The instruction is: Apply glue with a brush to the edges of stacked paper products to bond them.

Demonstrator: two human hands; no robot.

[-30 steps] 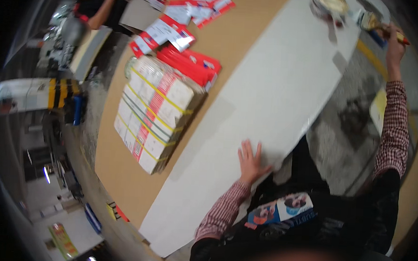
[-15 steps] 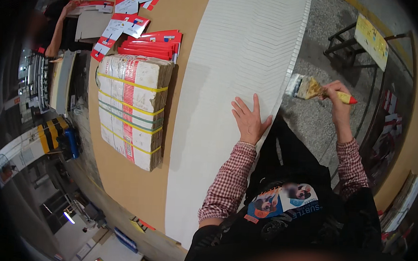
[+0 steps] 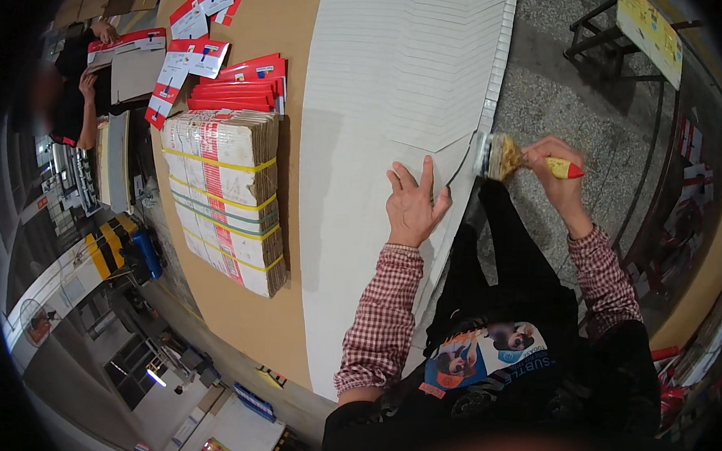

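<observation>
Fanned-out white sheets lie overlapped in a long strip along the table's right side. My left hand rests on the strip, palm down with fingers spread. A paintbrush with a yellow, red-tipped handle is in my right hand, fingers closed round it. Its wide, whitish-coated bristles touch the right edge of the strip, just right of my left hand. Beside the bristles a sheet corner stands slightly lifted, with a dark gap beneath it.
Left of the strip, a strapped bundle of cardboard pieces sits on the brown table. Red-and-white printed cards lie beyond it. A co-worker handles similar cards at far left. A stool with a yellow top stands at far right.
My right hand has brought the brush leftward and nearer, onto the edge of the sheets. A dark gap now shows under a sheet corner. The whole view has shifted a little.
</observation>
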